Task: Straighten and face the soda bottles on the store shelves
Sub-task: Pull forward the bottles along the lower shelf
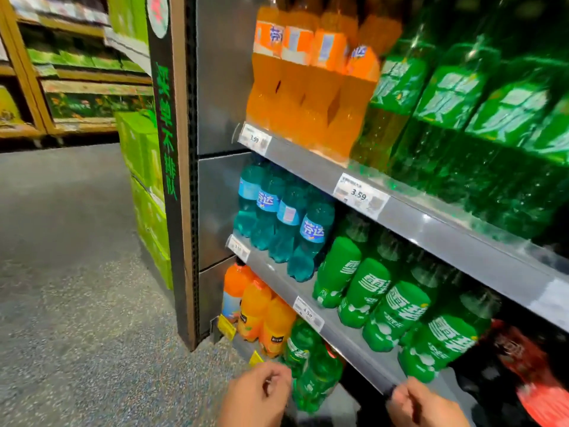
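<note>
Soda bottles fill three shelves. Orange bottles (308,84) and large green bottles (480,131) stand on the top shelf (431,217). Teal bottles (286,223) and small green bottles (397,312) stand on the middle shelf (348,340); their labels face different ways. Orange juice bottles (261,312), green bottles (314,374) and red-labelled dark bottles (520,368) sit on the bottom shelf. My left hand (255,396) hangs low in front of the bottom green bottles, fingers loosely curled, holding nothing. My right hand (425,405) is by the middle shelf's front edge, fingers curled, nothing held.
A dark end panel with green lettering (172,149) closes the shelving on the left. Stacked green cartons (144,192) stand behind it. Speckled grey floor (77,272) spreads to the left. Wooden shelves with green packs (70,72) line the far wall.
</note>
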